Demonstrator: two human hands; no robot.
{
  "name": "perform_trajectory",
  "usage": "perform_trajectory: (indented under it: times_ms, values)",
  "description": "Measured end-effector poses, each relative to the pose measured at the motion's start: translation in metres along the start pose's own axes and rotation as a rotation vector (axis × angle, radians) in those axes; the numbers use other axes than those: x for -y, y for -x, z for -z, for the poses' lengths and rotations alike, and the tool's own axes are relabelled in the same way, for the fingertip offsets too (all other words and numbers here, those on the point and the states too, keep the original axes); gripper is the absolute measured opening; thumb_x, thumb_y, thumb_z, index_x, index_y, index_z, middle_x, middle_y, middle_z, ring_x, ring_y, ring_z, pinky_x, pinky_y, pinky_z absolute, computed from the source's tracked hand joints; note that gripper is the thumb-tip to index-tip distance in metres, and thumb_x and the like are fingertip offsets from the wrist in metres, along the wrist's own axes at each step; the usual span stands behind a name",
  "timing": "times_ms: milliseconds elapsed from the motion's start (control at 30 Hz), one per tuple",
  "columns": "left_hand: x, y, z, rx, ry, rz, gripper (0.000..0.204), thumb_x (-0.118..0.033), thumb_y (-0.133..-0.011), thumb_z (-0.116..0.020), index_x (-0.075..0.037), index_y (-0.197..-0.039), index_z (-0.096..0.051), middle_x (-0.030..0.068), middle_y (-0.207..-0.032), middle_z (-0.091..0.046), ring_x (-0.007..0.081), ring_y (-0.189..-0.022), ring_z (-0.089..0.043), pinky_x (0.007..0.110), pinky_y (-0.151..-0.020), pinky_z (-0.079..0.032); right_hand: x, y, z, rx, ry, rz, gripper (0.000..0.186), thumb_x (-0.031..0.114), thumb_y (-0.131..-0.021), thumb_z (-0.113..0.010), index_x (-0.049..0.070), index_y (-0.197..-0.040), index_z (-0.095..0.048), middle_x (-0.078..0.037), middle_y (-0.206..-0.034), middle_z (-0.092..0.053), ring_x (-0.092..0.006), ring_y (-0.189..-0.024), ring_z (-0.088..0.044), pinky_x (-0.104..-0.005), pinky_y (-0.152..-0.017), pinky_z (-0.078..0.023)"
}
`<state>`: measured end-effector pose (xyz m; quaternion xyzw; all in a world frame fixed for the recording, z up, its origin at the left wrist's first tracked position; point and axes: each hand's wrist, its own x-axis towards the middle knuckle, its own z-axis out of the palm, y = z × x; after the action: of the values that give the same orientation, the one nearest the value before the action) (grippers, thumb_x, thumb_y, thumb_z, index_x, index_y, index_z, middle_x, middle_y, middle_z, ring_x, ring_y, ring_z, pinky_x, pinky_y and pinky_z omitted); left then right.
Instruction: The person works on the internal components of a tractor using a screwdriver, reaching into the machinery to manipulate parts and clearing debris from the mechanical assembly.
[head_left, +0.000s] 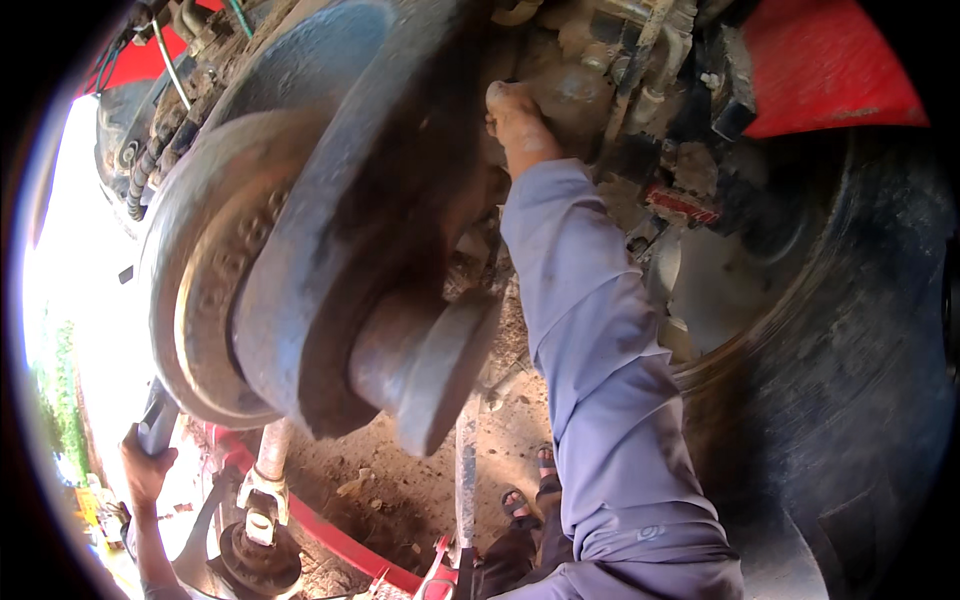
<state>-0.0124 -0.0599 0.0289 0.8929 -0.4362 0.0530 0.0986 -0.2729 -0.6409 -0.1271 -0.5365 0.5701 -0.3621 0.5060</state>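
Note:
A large rusty steel assembly [290, 270], with a round flanged wheel [190, 280] and a short pin [390, 350], hangs across the middle-left of the view. My right hand [515, 120], at the end of a grey-sleeved arm, reaches up beside it to the grimy machine housing [570, 70]; its fingers are curled, and what they grip is hidden. At the lower left, my left hand [148, 465] is wrapped round a dark metal bar [160, 420] just below the wheel.
A big black tyre [840, 350] fills the right side, under a red fender [820, 70]. Below are a shaft with a joint [270, 460], a curved red bar [340, 530] and my sandalled feet [515, 505] on dirt ground. Hoses [150, 170] run at the upper left.

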Motion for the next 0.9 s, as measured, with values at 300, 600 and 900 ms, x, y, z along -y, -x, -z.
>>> perform_trajectory:
  times_ms: [300, 600, 900]
  values:
    - [0.052, 0.004, -0.011, -0.063, -0.168, -0.028, 0.038, -0.012, -0.053, -0.066, 0.008, -0.083, -0.053, 0.0131, -0.059, -0.053, 0.0244, -0.051, -0.049, 0.038, -0.049, -0.044, -0.02, 0.009, -0.012, -0.401, 0.22, 0.29, 0.029, 0.02, -0.076, -0.054, -0.006, -0.088, -0.058, -0.026, -0.081, -0.064, -0.0395, -0.079, -0.064, -0.0425, -0.072, -0.051]
    - [0.139, 0.011, -0.022, -0.182, -0.252, -0.211, 0.07, -0.015, -0.055, -0.072, 0.012, -0.114, -0.045, 0.0221, -0.086, -0.056, 0.0319, -0.073, -0.056, 0.042, -0.064, -0.048, -0.008, 0.034, 0.003, -0.25, 0.203, 0.191, 0.033, 0.023, -0.077, -0.05, -0.005, -0.092, -0.059, -0.029, -0.089, -0.063, -0.0433, -0.089, -0.061, -0.0454, -0.081, -0.047]
    - [0.155, 0.016, -0.022, -0.046, -0.174, -0.008, 0.08, -0.017, -0.057, -0.073, 0.013, -0.122, -0.037, 0.026, -0.099, -0.052, 0.0364, -0.088, -0.054, 0.045, -0.077, -0.046, -0.015, 0.033, 0.001, -0.282, 0.194, 0.238, 0.038, 0.031, -0.083, -0.046, 0.0, -0.099, -0.059, -0.026, -0.094, -0.063, -0.0428, -0.093, -0.06, -0.0465, -0.083, -0.048]
